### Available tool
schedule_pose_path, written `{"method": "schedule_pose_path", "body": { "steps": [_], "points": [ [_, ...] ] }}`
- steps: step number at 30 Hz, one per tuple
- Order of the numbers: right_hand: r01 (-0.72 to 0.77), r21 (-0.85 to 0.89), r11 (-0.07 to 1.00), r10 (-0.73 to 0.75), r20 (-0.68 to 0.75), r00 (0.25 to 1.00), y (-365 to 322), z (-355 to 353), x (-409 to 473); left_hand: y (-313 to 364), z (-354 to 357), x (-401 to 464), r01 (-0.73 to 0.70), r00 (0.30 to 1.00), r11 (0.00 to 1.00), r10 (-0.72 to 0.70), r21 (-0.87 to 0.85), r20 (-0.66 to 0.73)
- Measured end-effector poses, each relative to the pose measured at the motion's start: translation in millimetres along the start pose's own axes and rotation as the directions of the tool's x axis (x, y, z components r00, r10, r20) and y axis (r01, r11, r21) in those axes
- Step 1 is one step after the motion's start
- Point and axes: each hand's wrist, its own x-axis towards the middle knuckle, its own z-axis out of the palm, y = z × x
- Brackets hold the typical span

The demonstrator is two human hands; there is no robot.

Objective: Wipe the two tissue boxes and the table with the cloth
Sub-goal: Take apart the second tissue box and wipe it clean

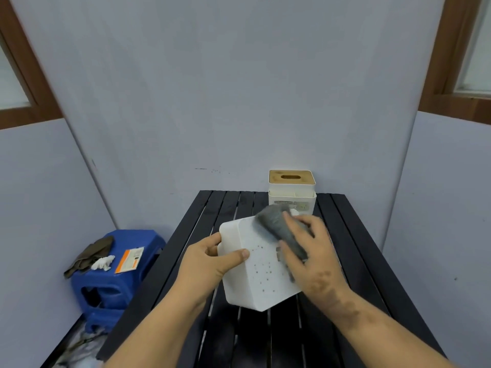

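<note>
Right now my left hand point(212, 257) grips the near-left edge of the white tissue box point(255, 272), thumb curled over the face that is turned up at me and fingers wrapped round its side. That face is dotted with small holes, and the box is tilted, lifted off the black slatted table point(353, 251); whether its lowest corner touches the slats I cannot tell. My right hand point(310, 251) presses the grey cloth point(279, 224) against the box's far-right part, fingers bent around the bunched fabric, which sticks out past my fingertips toward the back of the table. A scrap of white shows just beyond the cloth, too small to identify.

The second tissue box point(291, 192), white with a wooden lid that has an oval slot, stands upright at the far edge of the table, just behind the cloth and apart from the box I hold. It seems to sit in a white holder with a label on the front.

Off to the left, below table level, stands a blue plastic stool point(106, 285) carrying a dark brown rag point(90, 254), a crumpled white wad point(103, 262) and an orange-and-white card point(130, 260).
</note>
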Motion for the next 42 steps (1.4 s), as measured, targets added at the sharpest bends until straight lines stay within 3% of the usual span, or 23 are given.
{"method": "schedule_pose_path", "body": {
  "steps": [2,3,6,8,9,11,13,14,15,17,19,20,22,24,25,28,31,32,34,36,38,40,42],
  "points": [
    [-0.207,0.128,0.97,0.219,-0.085,0.972,-0.8,4.5,3.1,-2.0,1.2,0.6,0.007,1.0,1.0,-0.008,-0.014,-0.011],
    [-0.219,0.152,0.964,0.232,-0.075,0.97,-5.4,9.2,1.9,-2.6,1.9,1.0,0.008,1.0,1.0,-0.009,-0.016,-0.015],
    [0.129,0.048,0.99,-0.134,0.11,0.985,-26.6,27.5,-8.4,-3.3,1.1,2.7,0.014,1.0,1.0,-0.014,-0.016,-0.026],
    [0.25,-0.004,0.968,-0.243,0.219,0.945,-19.0,28.3,-5.5,-3.5,-1.3,4.6,0.024,0.999,1.0,-0.025,-0.019,-0.034],
    [0.225,-0.015,0.974,-0.219,0.18,0.959,-10.5,25.4,0.1,-4.0,-2.2,5.5,0.039,0.999,0.999,-0.039,-0.021,-0.036],
    [0.01,-0.012,1.0,-0.01,0.006,1.0,5.7,13.8,11.6,-5.3,-3.0,7.1,0.064,0.997,0.997,-0.065,-0.031,-0.042],
    [-0.193,0.007,0.981,0.193,-0.088,0.977,12.7,7.3,14.7,-6.6,-2.8,8.4,0.072,0.996,0.996,-0.075,-0.048,-0.056],
    [-0.22,-0.013,0.975,0.218,-0.089,0.972,9.2,10.6,13.0,-7.1,-2.3,8.7,0.072,0.995,0.996,-0.075,-0.051,-0.062],
    [-0.186,-0.034,0.982,0.183,-0.066,0.981,1.4,16.4,10.3,-7.4,-2.2,8.9,0.071,0.995,0.996,-0.074,-0.051,-0.064],
    [0.018,-0.026,0.999,-0.016,0.078,0.997,-18.0,31.2,2.0,-7.5,-2.6,9.6,0.064,0.996,0.996,-0.068,-0.063,-0.06],
    [0.229,-0.038,0.973,-0.216,0.211,0.953,-18.9,33.9,0.6,-6.3,-2.6,9.2,0.06,0.997,0.995,-0.064,-0.075,-0.051],
    [0.248,-0.049,0.967,-0.235,0.198,0.952,-11.6,30.2,6.6,-6.0,-2.8,8.8,0.063,0.996,0.995,-0.068,-0.075,-0.054],
    [0.023,-0.065,0.998,-0.021,0.037,0.999,7.4,16.6,19.7,-7.0,-3.3,8.1,0.075,0.995,0.995,-0.079,-0.071,-0.063],
    [-0.218,-0.102,0.971,0.207,-0.103,0.973,17.7,7.6,22.7,-8.0,-3.1,6.9,0.082,0.994,0.995,-0.086,-0.057,-0.066],
    [-0.245,-0.111,0.963,0.234,-0.104,0.967,14.8,9.6,18.8,-8.7,-3.2,6.9,0.08,0.994,0.996,-0.084,-0.049,-0.066],
    [-0.003,0.008,1.0,0.002,0.084,0.996,-21.0,26.4,4.1,-7.4,-4.1,6.8,0.064,0.997,0.996,-0.067,-0.055,-0.048],
    [0.278,-0.047,0.96,-0.265,0.179,0.947,-21.1,29.4,6.7,-6.5,-5.1,7.0,0.065,0.997,0.996,-0.067,-0.056,-0.032],
    [0.243,-0.087,0.966,-0.233,0.115,0.966,-12.9,24.7,13.0,-7.2,-5.4,7.0,0.074,0.996,0.996,-0.077,-0.057,-0.042],
    [-0.022,-0.11,0.994,0.014,-0.067,0.998,3.0,13.2,21.5,-7.3,-4.7,6.4,0.09,0.994,0.994,-0.093,-0.058,-0.063],
    [-0.151,-0.11,0.982,0.139,-0.104,0.985,3.4,13.6,17.7,-7.6,-3.7,5.0,0.088,0.993,0.995,-0.091,-0.052,-0.068],
    [0.027,-0.107,0.994,-0.026,0.009,1.0,-19.4,25.7,11.3,-8.4,-3.4,4.0,0.064,0.997,0.997,-0.066,-0.039,-0.051],
    [0.281,-0.085,0.956,-0.264,0.166,0.95,-30.6,32.2,9.1,-8.7,-3.8,3.9,0.038,0.999,0.999,-0.038,-0.02,-0.029],
    [0.314,-0.159,0.936,-0.295,0.131,0.947,-13.8,24.7,20.3,-9.3,-4.4,4.4,0.036,0.999,0.999,-0.036,-0.002,-0.026]
  ]
}}
